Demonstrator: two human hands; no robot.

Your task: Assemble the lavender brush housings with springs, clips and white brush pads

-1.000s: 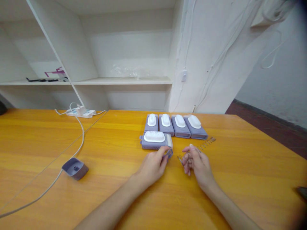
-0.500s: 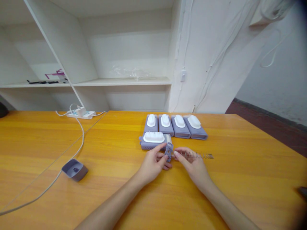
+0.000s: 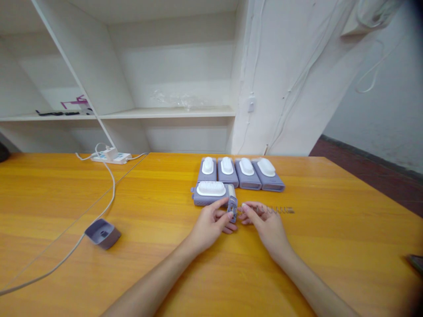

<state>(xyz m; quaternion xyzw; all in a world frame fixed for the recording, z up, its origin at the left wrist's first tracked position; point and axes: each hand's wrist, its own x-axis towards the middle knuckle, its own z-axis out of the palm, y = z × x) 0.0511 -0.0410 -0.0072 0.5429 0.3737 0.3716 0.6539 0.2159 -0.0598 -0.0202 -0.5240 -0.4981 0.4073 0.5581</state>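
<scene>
My left hand (image 3: 211, 224) pinches a small purple plastic part (image 3: 232, 208) upright just in front of a purple brush unit with white bristles (image 3: 211, 193). My right hand (image 3: 262, 220) pinches one end of a long metal coil spring (image 3: 277, 210), and that end meets the purple part. The rest of the spring stretches to the right, just above the orange table (image 3: 330, 246). Both hands are closed in a pinch.
Several purple units with white tops (image 3: 240, 172) stand in a row behind the hands. A purple dock (image 3: 103, 233) on a white cable (image 3: 66, 259) sits at the left, a power strip (image 3: 110, 156) at the back. White shelves (image 3: 165, 112) rise behind the table.
My right hand lifted the spring off the table, swung it level and brought its end to the purple part. My left hand raised that part upright. The spring has slid slightly further left since.
</scene>
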